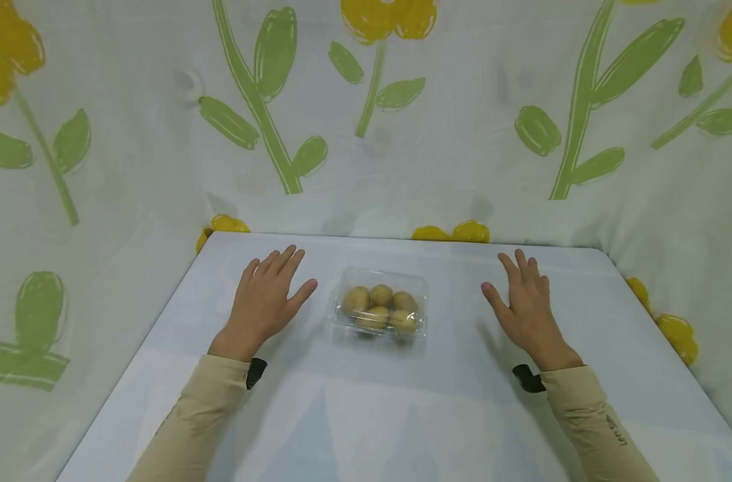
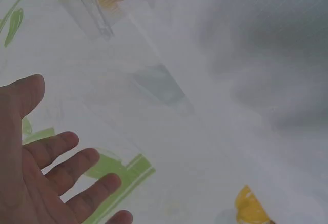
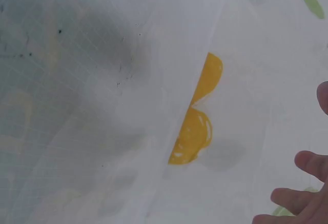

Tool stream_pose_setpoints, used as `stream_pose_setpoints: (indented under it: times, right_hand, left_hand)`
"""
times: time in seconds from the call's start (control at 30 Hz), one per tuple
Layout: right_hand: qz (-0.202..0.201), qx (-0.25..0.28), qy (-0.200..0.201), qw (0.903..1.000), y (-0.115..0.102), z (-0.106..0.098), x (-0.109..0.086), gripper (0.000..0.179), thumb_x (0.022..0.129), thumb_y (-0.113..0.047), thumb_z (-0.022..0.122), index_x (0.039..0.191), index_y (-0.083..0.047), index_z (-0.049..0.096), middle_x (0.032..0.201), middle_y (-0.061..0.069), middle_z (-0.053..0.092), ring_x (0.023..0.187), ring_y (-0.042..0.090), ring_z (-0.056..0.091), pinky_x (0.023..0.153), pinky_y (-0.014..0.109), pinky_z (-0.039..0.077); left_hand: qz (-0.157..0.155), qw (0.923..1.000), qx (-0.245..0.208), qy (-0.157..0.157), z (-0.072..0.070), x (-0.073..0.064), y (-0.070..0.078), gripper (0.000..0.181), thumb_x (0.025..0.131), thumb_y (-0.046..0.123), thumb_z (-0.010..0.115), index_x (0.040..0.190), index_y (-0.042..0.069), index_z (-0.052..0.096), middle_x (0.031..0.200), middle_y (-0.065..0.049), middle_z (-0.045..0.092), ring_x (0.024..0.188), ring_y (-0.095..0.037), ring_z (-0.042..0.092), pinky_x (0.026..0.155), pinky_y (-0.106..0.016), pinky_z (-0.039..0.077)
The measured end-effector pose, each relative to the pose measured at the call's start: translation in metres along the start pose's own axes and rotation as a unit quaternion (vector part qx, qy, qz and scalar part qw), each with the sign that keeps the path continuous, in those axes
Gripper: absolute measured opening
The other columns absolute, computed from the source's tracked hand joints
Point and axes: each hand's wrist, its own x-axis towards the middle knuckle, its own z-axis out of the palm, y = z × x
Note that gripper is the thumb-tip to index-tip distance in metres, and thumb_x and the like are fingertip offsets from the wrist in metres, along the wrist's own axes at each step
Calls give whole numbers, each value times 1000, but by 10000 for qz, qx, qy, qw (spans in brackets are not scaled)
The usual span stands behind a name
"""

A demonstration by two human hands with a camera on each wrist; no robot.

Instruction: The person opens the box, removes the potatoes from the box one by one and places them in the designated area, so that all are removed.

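Observation:
A clear plastic box [image 1: 381,273] holding several round, yellow-brown, potato-like items [image 1: 372,317] sits mid-table between my hands. Its lid appears closed. To its left, my left hand [image 1: 266,301] is spread above the table, fingers straight, touching nothing. On the other side my right hand [image 1: 528,311] also hovers with fingers extended and holds nothing. In the left wrist view, part of the box [image 2: 84,8] shows at the top, well apart from the left fingers [image 2: 72,170]. The right wrist view catches only some right fingers [image 3: 294,198] at its edge.
A white table [image 1: 366,408] with pale blue shapes carries the box. Hanging cloth [image 1: 450,161] printed with yellow flowers and green leaves encloses the table at the back and both sides. Dark bands [image 1: 256,373] sit at both wrists, by the beige sleeves [image 1: 191,415].

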Motion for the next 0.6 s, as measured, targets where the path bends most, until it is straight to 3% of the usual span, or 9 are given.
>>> stream_pose_setpoints:
  times: [0.07, 0.17, 0.4, 0.6]
  right_hand:
    - [-45, 3, 66, 10000, -1, 0, 0, 66, 106, -39, 51, 155, 1, 31, 162, 33, 15, 146, 60, 7, 111, 77, 1]
    - [-96, 46, 121, 9999, -4, 0, -1, 66, 106, -37, 52, 155, 1, 31, 162, 32, 17, 146, 60, 9, 112, 77, 3]
    - [-157, 239, 118, 9995, -10, 1, 1, 67, 106, -36, 54, 157, -2, 29, 163, 28, 18, 149, 53, 9, 115, 71, 4]
    - [-320, 468, 133, 9983, -17, 2, 2, 66, 105, -32, 57, 159, -6, 29, 165, 23, 20, 153, 42, 10, 119, 66, 6]
  left_hand:
    - [243, 9994, -56, 225, -4, -1, 0, 66, 100, 49, 57, 151, 7, 48, 153, -15, 48, 139, -40, 44, 115, -59, 28]
    - [557, 9979, -125, 313, -8, -2, 1, 64, 99, 46, 61, 149, 6, 50, 151, -15, 50, 136, -40, 47, 112, -58, 33]
    - [1381, 9897, -386, 22, -11, -10, 10, 63, 99, 41, 65, 149, 6, 50, 152, -14, 49, 134, -37, 50, 109, -55, 40]
    - [1700, 9830, -669, -163, -5, -11, 13, 64, 98, 43, 66, 149, 8, 50, 154, -11, 48, 135, -36, 50, 110, -52, 40]
